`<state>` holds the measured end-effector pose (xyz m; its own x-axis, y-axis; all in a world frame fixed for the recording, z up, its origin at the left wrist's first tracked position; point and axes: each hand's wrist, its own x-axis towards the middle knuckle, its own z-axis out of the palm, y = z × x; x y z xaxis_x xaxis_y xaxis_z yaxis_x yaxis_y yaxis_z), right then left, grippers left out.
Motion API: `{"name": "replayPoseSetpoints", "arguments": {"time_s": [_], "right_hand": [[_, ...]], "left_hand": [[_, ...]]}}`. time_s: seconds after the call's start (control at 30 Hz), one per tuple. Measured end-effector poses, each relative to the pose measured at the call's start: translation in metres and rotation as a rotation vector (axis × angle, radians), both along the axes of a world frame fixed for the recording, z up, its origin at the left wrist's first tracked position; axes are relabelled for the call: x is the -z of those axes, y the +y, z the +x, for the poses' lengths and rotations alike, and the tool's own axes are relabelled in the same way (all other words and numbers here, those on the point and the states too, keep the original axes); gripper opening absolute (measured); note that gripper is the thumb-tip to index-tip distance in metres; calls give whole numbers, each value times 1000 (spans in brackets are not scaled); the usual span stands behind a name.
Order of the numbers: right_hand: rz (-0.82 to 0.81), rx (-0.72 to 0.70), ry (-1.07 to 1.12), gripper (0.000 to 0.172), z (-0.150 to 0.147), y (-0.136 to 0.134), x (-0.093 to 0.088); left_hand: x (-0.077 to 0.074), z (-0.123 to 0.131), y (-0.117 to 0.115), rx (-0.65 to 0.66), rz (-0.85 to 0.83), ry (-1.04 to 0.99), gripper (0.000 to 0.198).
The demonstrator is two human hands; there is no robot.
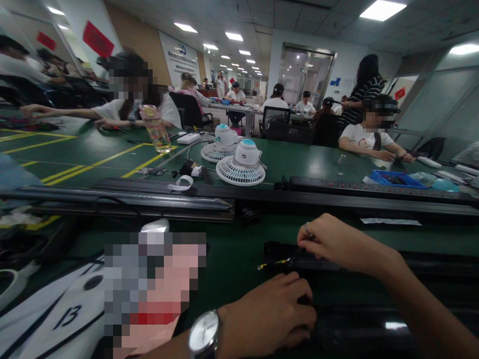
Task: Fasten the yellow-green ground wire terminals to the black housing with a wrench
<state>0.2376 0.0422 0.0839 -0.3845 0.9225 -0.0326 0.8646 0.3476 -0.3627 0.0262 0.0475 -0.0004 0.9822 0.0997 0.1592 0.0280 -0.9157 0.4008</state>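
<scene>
My right hand (331,242), with a ring on one finger, is closed in a pinch over a long black bar-shaped casing (359,264). What lies between its fingertips is dark and hard to make out. Just left of them, a short yellow-green wire (275,264) with a ring terminal at its end sticks out over the green tabletop. My left hand (275,311), a watch (204,331) on its wrist, is in front of the wire with its fingers curled down. Its fingertips are hidden beside a glossy black surface (381,324).
Long dark metal profiles (149,199) and a black power strip (359,187) cross the table ahead. Beyond them are two white fans (241,167), a drink bottle (156,129) and a blue tray (396,178). A white bag (67,304) is at left. Co-workers sit opposite.
</scene>
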Motion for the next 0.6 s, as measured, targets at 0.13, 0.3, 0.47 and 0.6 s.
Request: {"name": "replayPoseSetpoints", "arguments": {"time_s": [0.13,0.3,0.47,0.6], "right_hand": [[0,-1,9,19,0,0,0],[5,0,11,20,2,0,1],[9,-12,-21,20,4,0,5],[14,-18,-49,23,6,1,8]], "left_hand": [[0,0,-1,-11,-5,-13,8],[0,0,0,3,4,9,8],[-1,0,1,26,6,1,3],[-2,0,1,20,8,-3,3]]}}
